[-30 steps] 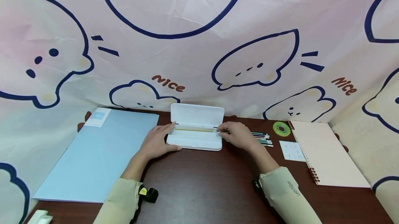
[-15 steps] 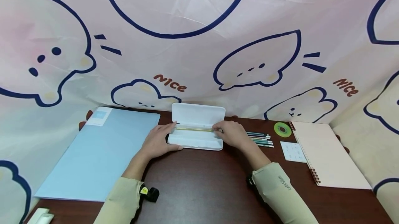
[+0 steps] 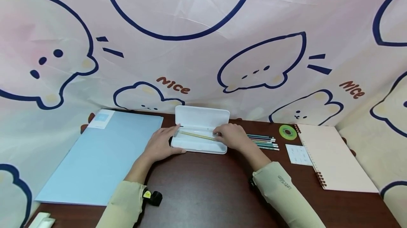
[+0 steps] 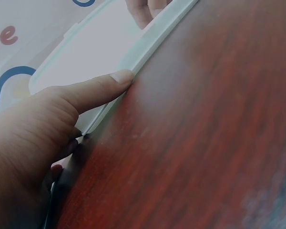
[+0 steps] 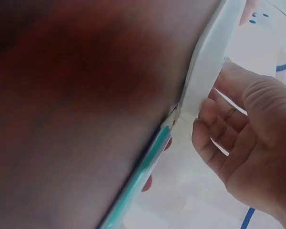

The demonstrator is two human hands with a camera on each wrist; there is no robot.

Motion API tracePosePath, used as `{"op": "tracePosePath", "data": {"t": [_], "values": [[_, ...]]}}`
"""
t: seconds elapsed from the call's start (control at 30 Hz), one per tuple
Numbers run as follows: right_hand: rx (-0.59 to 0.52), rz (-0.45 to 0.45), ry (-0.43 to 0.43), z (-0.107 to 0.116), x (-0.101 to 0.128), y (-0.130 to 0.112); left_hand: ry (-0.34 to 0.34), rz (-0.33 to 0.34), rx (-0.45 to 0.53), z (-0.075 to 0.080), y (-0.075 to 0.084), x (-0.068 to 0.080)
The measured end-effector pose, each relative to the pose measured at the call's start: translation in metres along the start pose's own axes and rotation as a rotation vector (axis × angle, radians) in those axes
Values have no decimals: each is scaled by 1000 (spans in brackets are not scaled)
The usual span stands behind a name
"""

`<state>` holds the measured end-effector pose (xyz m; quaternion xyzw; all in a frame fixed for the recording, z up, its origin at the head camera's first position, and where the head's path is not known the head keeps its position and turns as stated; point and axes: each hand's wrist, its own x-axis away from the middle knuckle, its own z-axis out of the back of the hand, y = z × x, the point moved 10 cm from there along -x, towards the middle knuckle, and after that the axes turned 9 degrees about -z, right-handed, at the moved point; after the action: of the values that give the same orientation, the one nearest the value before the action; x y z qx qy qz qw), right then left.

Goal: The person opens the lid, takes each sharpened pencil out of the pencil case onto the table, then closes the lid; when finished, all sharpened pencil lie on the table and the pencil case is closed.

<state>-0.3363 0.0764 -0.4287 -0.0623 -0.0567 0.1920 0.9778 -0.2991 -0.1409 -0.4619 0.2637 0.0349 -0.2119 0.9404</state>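
An open white pencil case (image 3: pixel 201 117) lies on the dark wooden table (image 3: pixel 203 185), its lid tipped back. My left hand (image 3: pixel 160 143) grips the case's left end, thumb (image 4: pixel 97 88) straight along the front rim (image 4: pixel 148 50). A yellow pencil (image 3: pixel 197 135) lies slanted inside the case. My right hand (image 3: pixel 230 135) is at the case's right end and pinches the pencil's end with curled fingers (image 5: pixel 207 129). The case wall (image 5: pixel 207 62) stands just beside those fingers.
Several teal pens (image 3: pixel 264 141) lie right of the case, one teal pen (image 5: pixel 143 174) close under my right hand. A green tape roll (image 3: pixel 287 131), white card (image 3: pixel 298 154) and pink spiral notebook (image 3: pixel 334 157) sit further right. A blue folder (image 3: pixel 98 157) covers the left.
The pencil lay level along the case's rear edge; now its right end has swung toward the front, slanting it. My right hand moved a little left. The left hand stayed put.
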Motion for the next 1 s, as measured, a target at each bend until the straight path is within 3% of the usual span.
{"op": "tracePosePath", "data": {"t": [0.3,0.5,0.77,1.0], "values": [[145,69,49,6,-5,-15,1,-4,2,0,4,-1],[166,141,93,11,-2,-20,6,7,6,0,0,0],[109,203,192,40,16,-14,6,15,2,0,-3,1],[-10,139,189,59,38,20,4,0,6,1,0,-1]]}}
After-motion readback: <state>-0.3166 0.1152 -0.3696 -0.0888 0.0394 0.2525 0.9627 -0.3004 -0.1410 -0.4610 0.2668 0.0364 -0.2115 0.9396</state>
